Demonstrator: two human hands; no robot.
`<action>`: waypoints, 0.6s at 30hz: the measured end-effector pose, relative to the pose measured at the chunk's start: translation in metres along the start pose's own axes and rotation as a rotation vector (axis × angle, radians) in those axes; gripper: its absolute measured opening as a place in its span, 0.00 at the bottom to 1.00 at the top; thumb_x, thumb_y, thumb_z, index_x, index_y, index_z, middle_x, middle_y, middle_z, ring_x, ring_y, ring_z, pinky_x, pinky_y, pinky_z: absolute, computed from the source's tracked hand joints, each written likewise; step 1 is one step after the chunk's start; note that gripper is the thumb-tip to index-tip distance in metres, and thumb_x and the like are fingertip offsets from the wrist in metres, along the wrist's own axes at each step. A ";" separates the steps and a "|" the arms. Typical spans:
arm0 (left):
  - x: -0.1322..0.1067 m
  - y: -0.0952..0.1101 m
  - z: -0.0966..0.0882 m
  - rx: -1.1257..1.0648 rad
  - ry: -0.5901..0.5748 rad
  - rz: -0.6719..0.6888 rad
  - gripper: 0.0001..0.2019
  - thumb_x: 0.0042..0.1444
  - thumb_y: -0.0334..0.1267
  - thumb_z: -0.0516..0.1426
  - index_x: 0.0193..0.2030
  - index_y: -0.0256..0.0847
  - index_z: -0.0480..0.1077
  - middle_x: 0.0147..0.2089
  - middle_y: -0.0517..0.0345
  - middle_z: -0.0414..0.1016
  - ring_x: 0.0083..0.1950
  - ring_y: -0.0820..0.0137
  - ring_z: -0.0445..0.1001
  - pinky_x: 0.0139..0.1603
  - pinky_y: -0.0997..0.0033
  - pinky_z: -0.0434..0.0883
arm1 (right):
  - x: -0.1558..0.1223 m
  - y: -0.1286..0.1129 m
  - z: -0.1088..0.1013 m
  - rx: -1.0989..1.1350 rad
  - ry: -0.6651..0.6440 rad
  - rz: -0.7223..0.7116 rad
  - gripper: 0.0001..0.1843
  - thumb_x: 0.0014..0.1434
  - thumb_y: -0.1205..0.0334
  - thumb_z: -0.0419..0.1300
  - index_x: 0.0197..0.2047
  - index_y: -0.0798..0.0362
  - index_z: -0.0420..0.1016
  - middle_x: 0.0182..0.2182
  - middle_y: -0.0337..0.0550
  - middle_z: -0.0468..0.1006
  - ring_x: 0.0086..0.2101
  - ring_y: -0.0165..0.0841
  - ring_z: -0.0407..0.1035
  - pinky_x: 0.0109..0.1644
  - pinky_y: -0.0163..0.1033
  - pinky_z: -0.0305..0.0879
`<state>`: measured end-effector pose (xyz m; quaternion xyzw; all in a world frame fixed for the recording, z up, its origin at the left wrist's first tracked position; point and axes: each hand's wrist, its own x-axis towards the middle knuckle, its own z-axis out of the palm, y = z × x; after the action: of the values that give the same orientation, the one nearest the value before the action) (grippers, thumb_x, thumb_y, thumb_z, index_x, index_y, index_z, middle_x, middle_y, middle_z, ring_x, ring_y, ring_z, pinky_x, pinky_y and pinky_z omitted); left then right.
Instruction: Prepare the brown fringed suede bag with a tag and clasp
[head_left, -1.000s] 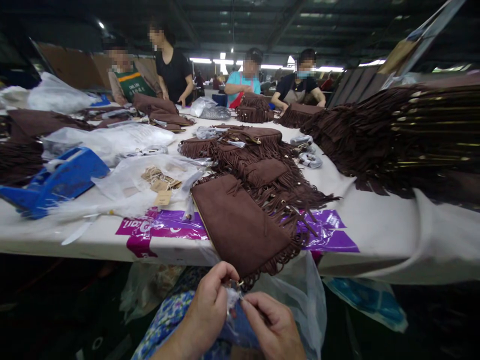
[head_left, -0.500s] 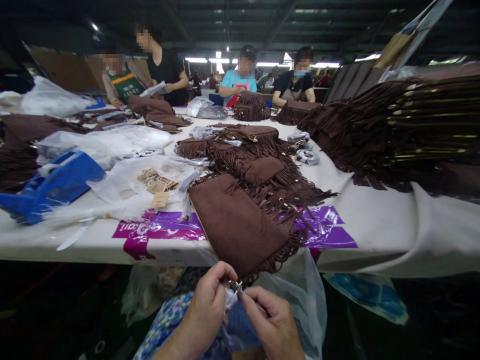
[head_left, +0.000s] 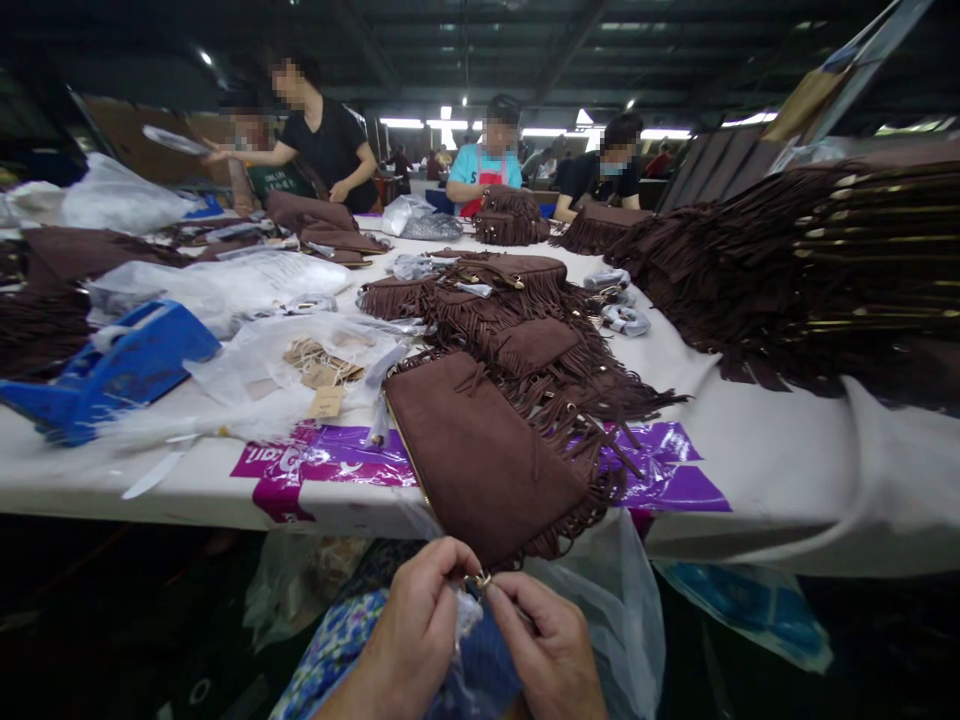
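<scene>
My left hand [head_left: 420, 612] and right hand [head_left: 553, 628] both pinch, fingers closed on a small gold clasp [head_left: 481, 580] just below the brown fringed bag [head_left: 487, 455], which overhangs the near edge of the desk [head_left: 757, 470]. Clasp work looks unfinished, fastening too small to read; whether the fringed bags [head_left: 538, 346] beyond are done, I can't tell.

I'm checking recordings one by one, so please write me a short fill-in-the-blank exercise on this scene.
1. The left hand and right hand meet at a small metal clasp coloured ____.
2. In the picture, the zip of the nearest brown bag runs along its ____ edge.
3. The tape dispenser is coloured ____.

Missing words: gold; left; blue.
</scene>
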<state>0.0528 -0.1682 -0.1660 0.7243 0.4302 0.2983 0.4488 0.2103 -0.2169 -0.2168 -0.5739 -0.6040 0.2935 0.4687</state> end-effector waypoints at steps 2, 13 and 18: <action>0.000 0.007 -0.004 0.120 -0.047 -0.027 0.13 0.63 0.37 0.45 0.36 0.39 0.69 0.33 0.55 0.73 0.37 0.66 0.72 0.38 0.70 0.62 | 0.001 -0.001 -0.001 0.022 -0.002 0.004 0.14 0.68 0.57 0.55 0.40 0.50 0.81 0.31 0.38 0.81 0.32 0.29 0.75 0.37 0.27 0.66; 0.008 -0.002 0.000 0.335 -0.065 -0.090 0.10 0.64 0.36 0.47 0.34 0.41 0.67 0.30 0.59 0.73 0.32 0.69 0.72 0.35 0.70 0.57 | 0.001 0.008 0.001 0.207 -0.094 0.243 0.19 0.67 0.47 0.56 0.42 0.51 0.84 0.34 0.44 0.82 0.36 0.36 0.74 0.40 0.32 0.67; 0.004 -0.007 -0.001 0.316 -0.036 -0.003 0.07 0.62 0.32 0.48 0.39 0.42 0.66 0.28 0.62 0.71 0.28 0.71 0.72 0.32 0.72 0.58 | 0.007 0.003 0.008 0.518 -0.083 0.461 0.26 0.55 0.36 0.65 0.37 0.54 0.86 0.33 0.48 0.83 0.35 0.39 0.73 0.41 0.36 0.69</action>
<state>0.0518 -0.1627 -0.1715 0.7903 0.4649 0.2131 0.3373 0.2053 -0.2085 -0.2209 -0.5448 -0.3826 0.5580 0.4955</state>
